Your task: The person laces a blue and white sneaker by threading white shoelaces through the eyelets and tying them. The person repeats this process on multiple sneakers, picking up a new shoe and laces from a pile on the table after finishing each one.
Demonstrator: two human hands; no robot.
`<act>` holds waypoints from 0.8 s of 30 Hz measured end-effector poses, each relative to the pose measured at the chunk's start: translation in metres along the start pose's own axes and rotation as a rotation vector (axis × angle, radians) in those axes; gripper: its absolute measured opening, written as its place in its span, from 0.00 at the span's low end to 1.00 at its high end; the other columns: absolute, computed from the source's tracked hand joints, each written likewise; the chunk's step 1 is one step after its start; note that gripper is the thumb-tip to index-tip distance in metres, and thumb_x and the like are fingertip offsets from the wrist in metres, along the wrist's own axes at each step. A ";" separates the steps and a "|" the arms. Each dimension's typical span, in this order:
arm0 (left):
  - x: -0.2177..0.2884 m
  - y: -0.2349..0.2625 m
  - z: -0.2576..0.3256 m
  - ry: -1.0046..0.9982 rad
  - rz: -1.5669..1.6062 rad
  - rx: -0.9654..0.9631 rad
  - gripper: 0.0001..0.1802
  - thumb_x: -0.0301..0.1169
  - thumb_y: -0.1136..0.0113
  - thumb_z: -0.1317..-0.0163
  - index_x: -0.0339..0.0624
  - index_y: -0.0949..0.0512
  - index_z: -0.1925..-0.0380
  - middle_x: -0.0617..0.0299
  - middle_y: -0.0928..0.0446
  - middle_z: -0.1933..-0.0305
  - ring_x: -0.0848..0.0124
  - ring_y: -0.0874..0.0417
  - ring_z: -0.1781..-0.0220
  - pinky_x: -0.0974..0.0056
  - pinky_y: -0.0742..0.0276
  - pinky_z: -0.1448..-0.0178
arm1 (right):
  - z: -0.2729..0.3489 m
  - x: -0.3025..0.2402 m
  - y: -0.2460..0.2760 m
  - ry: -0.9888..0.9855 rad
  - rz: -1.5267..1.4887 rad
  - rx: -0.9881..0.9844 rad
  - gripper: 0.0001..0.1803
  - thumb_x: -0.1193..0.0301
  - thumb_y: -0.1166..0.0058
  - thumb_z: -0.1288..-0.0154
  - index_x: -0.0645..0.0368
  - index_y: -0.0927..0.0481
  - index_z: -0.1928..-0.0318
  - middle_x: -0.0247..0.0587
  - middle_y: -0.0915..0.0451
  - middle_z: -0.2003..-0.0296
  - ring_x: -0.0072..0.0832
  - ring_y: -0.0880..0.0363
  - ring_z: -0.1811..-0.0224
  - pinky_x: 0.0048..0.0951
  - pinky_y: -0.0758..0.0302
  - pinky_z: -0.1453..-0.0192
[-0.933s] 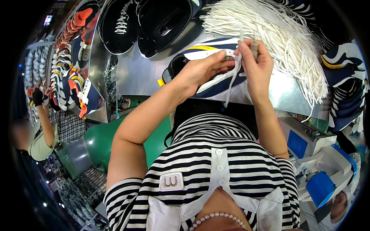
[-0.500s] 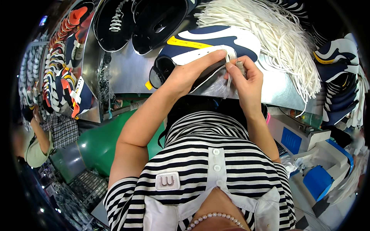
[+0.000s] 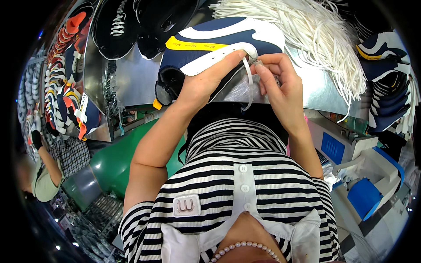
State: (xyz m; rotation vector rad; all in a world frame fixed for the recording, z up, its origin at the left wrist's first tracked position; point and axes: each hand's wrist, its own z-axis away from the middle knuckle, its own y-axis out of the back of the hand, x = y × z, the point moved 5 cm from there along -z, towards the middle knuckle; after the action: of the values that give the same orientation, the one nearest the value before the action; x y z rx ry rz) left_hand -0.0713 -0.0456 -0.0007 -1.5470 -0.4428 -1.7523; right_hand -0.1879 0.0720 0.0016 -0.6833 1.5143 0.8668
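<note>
Change: since the earlier frames, the shoe upper [image 3: 219, 48] came nearer and sat larger in the head view; both hands stayed on it, and the lace was no longer hanging long from the right hand but ran as a short loop between the two hands.
Head view, left hand [image 3: 206, 81]: fingers curled over the near edge of the upper, thumb tip pressed on the white eyelet strip [image 3: 215, 57]; gripped, not spread.
Head view, right hand [image 3: 278, 81]: fingertips pinched on the end of the white lace [image 3: 250, 85], just beside the left thumb.
Shoe upper: navy and white with a yellow band, resting on the metal bench [image 3: 131, 79], right in front of the chest.
Lace: touched the eyelet strip, drooped below the hands.
Surroundings: bundle of white laces [image 3: 315, 30] on the bench behind the right hand; black uppers [image 3: 114, 26] far left; blue and white machine [image 3: 364, 175] to the right; another person's arm [image 3: 48, 162] at the left rim, well apart.
</note>
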 end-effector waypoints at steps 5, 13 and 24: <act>-0.002 0.001 0.001 -0.094 -0.190 -0.003 0.10 0.27 0.35 0.36 0.35 0.16 0.56 0.63 0.16 0.57 0.77 0.17 0.58 0.72 0.22 0.54 | -0.006 0.000 0.001 -0.026 0.073 -0.047 0.06 0.74 0.49 0.27 0.65 0.24 0.57 0.37 0.15 0.68 0.12 0.34 0.79 0.15 0.35 0.74; 0.004 -0.010 0.018 -0.493 -0.887 -0.042 0.13 0.28 0.37 0.34 0.34 0.18 0.52 0.57 0.16 0.50 0.68 0.15 0.50 0.66 0.23 0.46 | -0.031 -0.007 -0.015 0.088 0.536 -0.104 0.08 0.71 0.49 0.33 0.65 0.27 0.61 0.54 0.19 0.75 0.53 0.19 0.70 0.48 0.24 0.63; -0.007 0.021 -0.017 0.047 -0.076 -0.027 0.18 0.38 0.33 0.36 0.32 0.19 0.58 0.60 0.16 0.61 0.72 0.15 0.60 0.68 0.19 0.52 | -0.044 0.025 0.041 -0.126 -0.026 0.045 0.26 0.67 0.26 0.47 0.60 0.20 0.49 0.31 0.19 0.64 0.15 0.27 0.68 0.16 0.31 0.65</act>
State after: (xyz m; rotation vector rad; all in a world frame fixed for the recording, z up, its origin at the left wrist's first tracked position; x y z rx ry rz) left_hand -0.0686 -0.0691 -0.0156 -1.5221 -0.4619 -1.8552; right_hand -0.2494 0.0593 -0.0162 -0.6033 1.4052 0.8384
